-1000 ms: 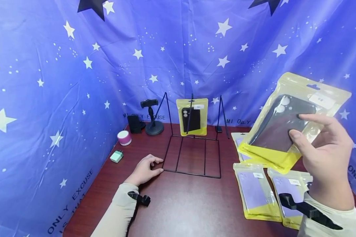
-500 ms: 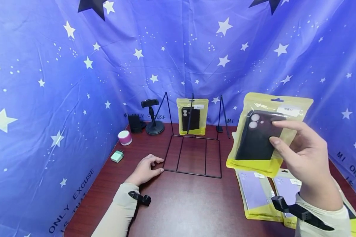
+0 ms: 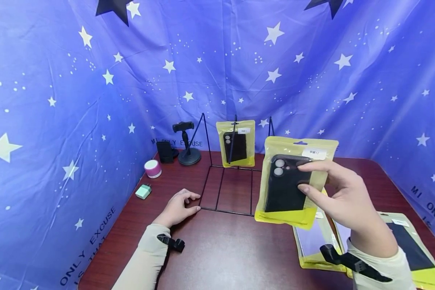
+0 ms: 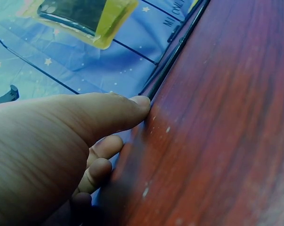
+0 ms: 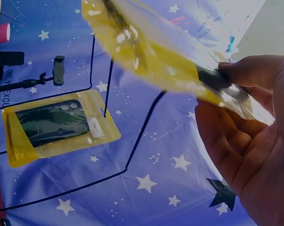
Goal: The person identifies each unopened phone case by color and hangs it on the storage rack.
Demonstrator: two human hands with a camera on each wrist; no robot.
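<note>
My right hand (image 3: 342, 201) pinches a yellow-edged clear pouch holding a black phone case (image 3: 286, 189) between thumb and fingers. It is raised, overlapping the right side of the black wire rack (image 3: 215, 210) in the head view. At that rack's front left corner, my left hand (image 3: 177, 207) holds the frame, thumb tip on the rod in the left wrist view and other fingers curled below. A similar pouch with a black phone case (image 3: 240, 150) hangs from the rack's middle prong; the right wrist view shows this pouch (image 5: 57, 125) too.
Pouches with purple phone cases (image 3: 313, 245) lie at the right, partly behind my right arm, beside one with a dark case (image 3: 411, 245). Left of the rack stand a black phone holder (image 3: 189, 156), a small black stand (image 3: 165, 152), a pink-and-white cylinder (image 3: 152, 169) and a green charger (image 3: 143, 191).
My right hand has carried the pouch left and down from the far right toward the rack, turning it more upright. The left hand has stayed at the rack's corner.
</note>
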